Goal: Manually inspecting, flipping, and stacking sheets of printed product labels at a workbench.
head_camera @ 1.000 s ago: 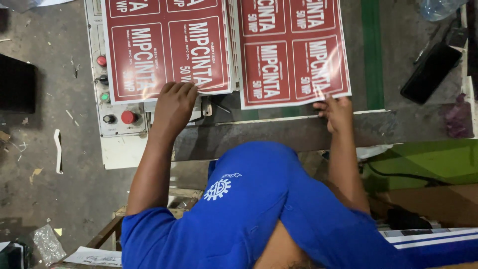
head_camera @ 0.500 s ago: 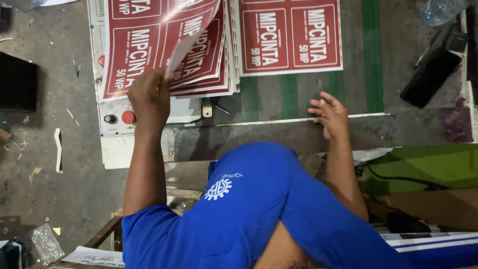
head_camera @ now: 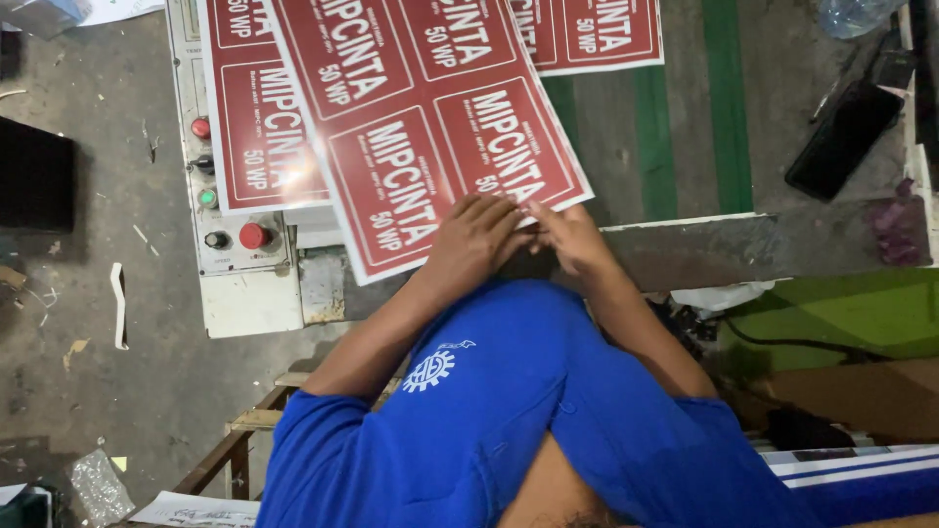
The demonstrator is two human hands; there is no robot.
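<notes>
Control panel (head_camera: pixel 230 210) with red, green and black push-buttons at left, green-striped machine bed (head_camera: pixel 685 127), black phone-like slab (head_camera: pixel 841 139) at upper right, clear plastic bottle (head_camera: pixel 853 14) above it, wooden frame (head_camera: pixel 235 445) at lower left, littered concrete floor (head_camera: pixel 88 372)

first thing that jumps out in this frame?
The glossy red printed sheet with white lettering, lying tilted across the middle top. Both hands meet at its near edge: the left hand rests on the sheet, the right hand touches its corner. Left of it, a pale control panel shows red and green buttons, partly covered by another red sheet.
</notes>
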